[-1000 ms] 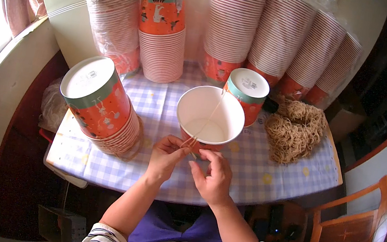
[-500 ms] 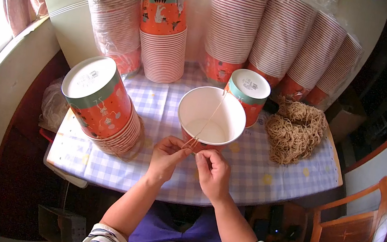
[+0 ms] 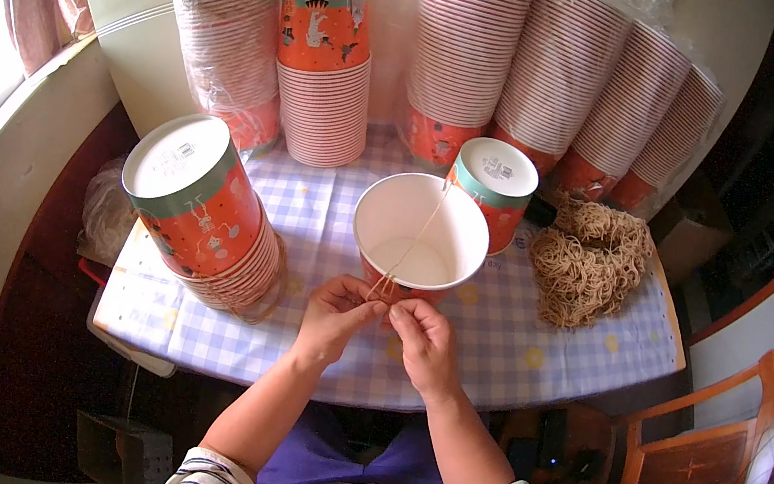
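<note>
Bench (image 3: 529,366) with checked blue-white cloth, stacks of paper cups along far edge. Open paper cup (image 3: 420,237) at centre: white inside, orange outside, upright, near edge just beyond hands. Pile of tan strings (image 3: 589,259) right of it. Left hand (image 3: 335,313) and right hand (image 3: 421,337) side by side, each grip pinched narrow on thin tan string (image 3: 416,237) running up across cup mouth.

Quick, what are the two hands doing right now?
Left hand: closed, pinching the thin string at the open cup.
Right hand: closed, pinching the same string.
</note>
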`<move>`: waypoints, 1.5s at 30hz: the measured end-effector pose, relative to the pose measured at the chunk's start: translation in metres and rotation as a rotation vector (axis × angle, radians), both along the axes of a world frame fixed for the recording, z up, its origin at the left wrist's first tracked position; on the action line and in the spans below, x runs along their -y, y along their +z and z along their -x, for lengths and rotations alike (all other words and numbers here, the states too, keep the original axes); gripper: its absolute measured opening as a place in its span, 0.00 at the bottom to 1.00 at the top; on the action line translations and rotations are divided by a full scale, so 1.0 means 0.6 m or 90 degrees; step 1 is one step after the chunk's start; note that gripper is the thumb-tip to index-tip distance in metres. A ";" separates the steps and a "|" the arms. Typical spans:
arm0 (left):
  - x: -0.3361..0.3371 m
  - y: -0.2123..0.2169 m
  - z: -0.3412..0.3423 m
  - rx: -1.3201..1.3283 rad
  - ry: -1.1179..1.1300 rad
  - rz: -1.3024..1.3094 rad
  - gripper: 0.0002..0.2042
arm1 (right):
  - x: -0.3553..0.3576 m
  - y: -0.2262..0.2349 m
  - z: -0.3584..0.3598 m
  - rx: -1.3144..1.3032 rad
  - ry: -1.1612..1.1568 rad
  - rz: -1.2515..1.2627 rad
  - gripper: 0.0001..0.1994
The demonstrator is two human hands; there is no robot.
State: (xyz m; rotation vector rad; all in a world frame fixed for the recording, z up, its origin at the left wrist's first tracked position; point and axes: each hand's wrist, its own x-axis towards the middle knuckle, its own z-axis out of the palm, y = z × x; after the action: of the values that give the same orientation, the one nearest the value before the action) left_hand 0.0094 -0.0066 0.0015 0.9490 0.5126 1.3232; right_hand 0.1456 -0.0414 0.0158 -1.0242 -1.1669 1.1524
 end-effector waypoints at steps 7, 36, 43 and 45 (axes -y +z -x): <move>-0.001 -0.006 0.002 -0.009 0.024 0.010 0.07 | 0.001 -0.001 -0.002 -0.078 0.020 0.047 0.08; 0.002 0.001 0.000 -0.053 0.053 0.018 0.05 | 0.005 -0.001 -0.007 -0.275 0.018 0.216 0.08; -0.001 0.001 -0.003 -0.040 0.095 0.007 0.05 | 0.029 0.028 -0.003 0.433 -0.250 -0.309 0.08; -0.001 0.003 -0.006 -0.043 0.099 0.012 0.05 | 0.027 0.033 0.001 0.505 -0.295 -0.391 0.11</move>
State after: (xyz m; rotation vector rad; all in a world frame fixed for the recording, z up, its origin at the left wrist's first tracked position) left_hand 0.0129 -0.0061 0.0033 0.9559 0.6616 1.4268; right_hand 0.1450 -0.0578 0.0359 -1.1910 -1.6313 -0.0397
